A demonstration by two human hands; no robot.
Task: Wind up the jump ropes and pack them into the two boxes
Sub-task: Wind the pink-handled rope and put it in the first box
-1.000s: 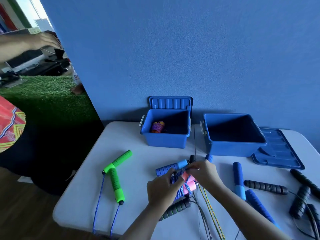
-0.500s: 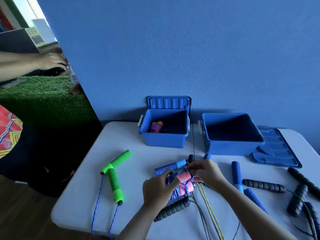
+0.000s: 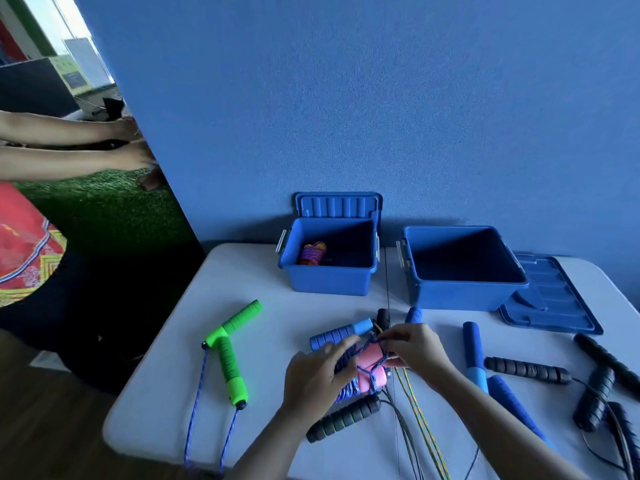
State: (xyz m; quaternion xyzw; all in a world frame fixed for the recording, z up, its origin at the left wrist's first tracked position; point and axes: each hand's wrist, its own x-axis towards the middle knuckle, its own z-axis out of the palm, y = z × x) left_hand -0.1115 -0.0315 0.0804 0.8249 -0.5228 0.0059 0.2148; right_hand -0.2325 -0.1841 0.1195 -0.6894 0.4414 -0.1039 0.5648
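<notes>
My left hand [image 3: 317,374] grips a pink-handled jump rope bundle [image 3: 370,370] wound with blue cord, near the front middle of the white table [image 3: 166,393]. My right hand [image 3: 412,348] pinches the blue cord at the top of that bundle. Two open blue boxes stand at the back: the left box [image 3: 329,280] holds one wound rope [image 3: 313,252], while the right box [image 3: 460,297] looks empty. A green-handled rope [image 3: 230,351] lies to the left, its blue cord hanging over the front edge.
Blue handles [image 3: 341,332] [image 3: 474,353] and black foam handles [image 3: 344,417] [image 3: 526,368] with loose cords lie around my hands and to the right. A box lid [image 3: 554,299] lies at the back right, and another person's arms [image 3: 69,147] reach in at far left.
My hands stay on the pink bundle, with my right hand working the blue cord over it. The other person's arms at far left have shifted lower and further right.
</notes>
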